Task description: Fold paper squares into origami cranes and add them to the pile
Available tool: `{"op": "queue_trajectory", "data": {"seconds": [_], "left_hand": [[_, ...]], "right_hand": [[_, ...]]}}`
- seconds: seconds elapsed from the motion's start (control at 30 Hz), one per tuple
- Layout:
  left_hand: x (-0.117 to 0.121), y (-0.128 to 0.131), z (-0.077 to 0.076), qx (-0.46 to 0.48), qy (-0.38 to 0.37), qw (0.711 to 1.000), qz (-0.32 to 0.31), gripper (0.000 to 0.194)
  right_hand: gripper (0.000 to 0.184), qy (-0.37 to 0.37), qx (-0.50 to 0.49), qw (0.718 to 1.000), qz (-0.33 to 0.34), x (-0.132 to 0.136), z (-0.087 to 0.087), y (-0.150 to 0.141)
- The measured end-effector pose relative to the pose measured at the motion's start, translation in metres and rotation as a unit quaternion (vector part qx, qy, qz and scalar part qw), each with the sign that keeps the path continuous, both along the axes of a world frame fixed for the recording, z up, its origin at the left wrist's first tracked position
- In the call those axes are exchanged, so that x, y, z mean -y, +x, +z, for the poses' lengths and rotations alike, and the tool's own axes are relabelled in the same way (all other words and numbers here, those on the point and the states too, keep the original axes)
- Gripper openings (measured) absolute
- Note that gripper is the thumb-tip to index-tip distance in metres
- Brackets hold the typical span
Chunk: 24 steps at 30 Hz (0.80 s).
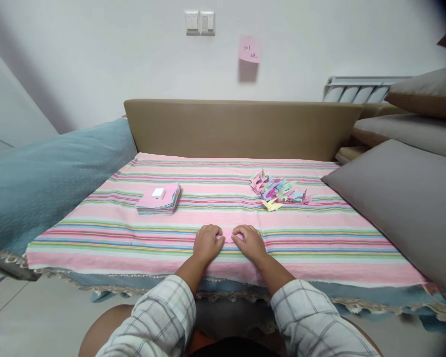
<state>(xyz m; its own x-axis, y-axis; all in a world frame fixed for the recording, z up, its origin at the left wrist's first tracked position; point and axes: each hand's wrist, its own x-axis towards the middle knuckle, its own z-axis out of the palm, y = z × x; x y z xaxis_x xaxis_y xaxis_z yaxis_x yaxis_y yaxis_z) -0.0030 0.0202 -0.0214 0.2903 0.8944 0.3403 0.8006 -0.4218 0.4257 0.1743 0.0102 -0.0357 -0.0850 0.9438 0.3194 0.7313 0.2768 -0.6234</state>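
Between my two hands, near the front of the striped cloth (111, 253), lies a small piece of pink paper (228, 234). My left hand (208, 242) grips its left end, fingers curled and thumb pressed in. On the opposite end, my right hand (250, 243) is closed in the same way. Its folds are too small to make out. Ahead on the left sits a stack of coloured paper (158, 201), pink on top, with a small white box-like object (158, 193) on it. Ahead on the right is a heap of folded paper pieces (277, 191) in several colours.
A blue-covered cushion (52, 173) slopes along the left side. Grey cushions (405, 198) pile up on the right. At the back stands a brown backrest (241, 129) against the wall, where a pink note (250, 48) hangs below and right of light switches (199, 23).
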Motion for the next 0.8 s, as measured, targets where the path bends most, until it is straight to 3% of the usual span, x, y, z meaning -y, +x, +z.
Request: {"op": "queue_trajectory", "data": {"seconds": [0.2,0.53,0.8], "left_hand": [[-0.0026,-0.0022,-0.0034,-0.016,-0.012,0.999,-0.041,0.019],[0.0000,0.0009,-0.0018,-0.058,-0.009,0.997,-0.042,0.025],[-0.0009,0.0001,-0.0047,-0.058,0.002,0.997,-0.044,0.024]], "right_hand": [[0.012,0.000,0.009,1.000,0.007,-0.0001,-0.0002,0.0008],[0.026,-0.008,0.009,1.000,0.016,-0.0002,-0.0015,0.0032],[0.017,-0.003,0.018,1.000,0.003,0.0003,-0.0019,0.0011]]}}
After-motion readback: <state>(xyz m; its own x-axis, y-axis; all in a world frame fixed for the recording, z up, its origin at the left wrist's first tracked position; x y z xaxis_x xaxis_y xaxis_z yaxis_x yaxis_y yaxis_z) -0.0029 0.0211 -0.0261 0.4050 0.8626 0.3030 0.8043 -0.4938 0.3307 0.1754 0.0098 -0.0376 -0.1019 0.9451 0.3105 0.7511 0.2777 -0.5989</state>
